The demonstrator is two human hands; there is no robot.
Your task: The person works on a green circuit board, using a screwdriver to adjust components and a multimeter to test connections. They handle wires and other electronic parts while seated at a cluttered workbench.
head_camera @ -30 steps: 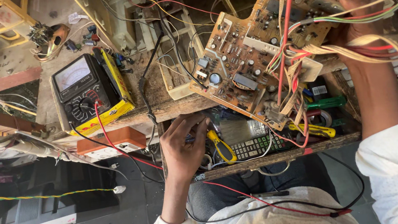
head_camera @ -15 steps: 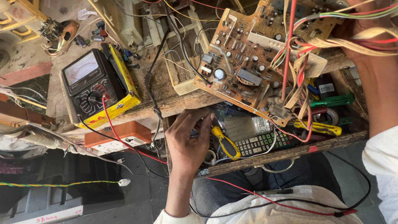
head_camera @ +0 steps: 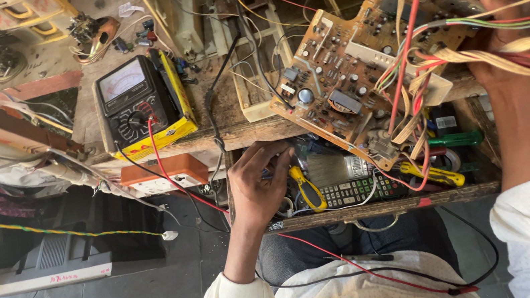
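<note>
Right hand (head_camera: pixel 499 26) grips the circuit board (head_camera: pixel 363 69) by its far edge — left hand (head_camera: pixel 257 187), fingers curled, rummages in the open drawer (head_camera: pixel 380 207) below the board among yellow-handled tools — probably a tool-fetching step, needing a sure pinch.

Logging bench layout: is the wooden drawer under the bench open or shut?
Open. The wooden drawer is pulled out; yellow-handled pliers, a remote and the left hand are inside.
</note>
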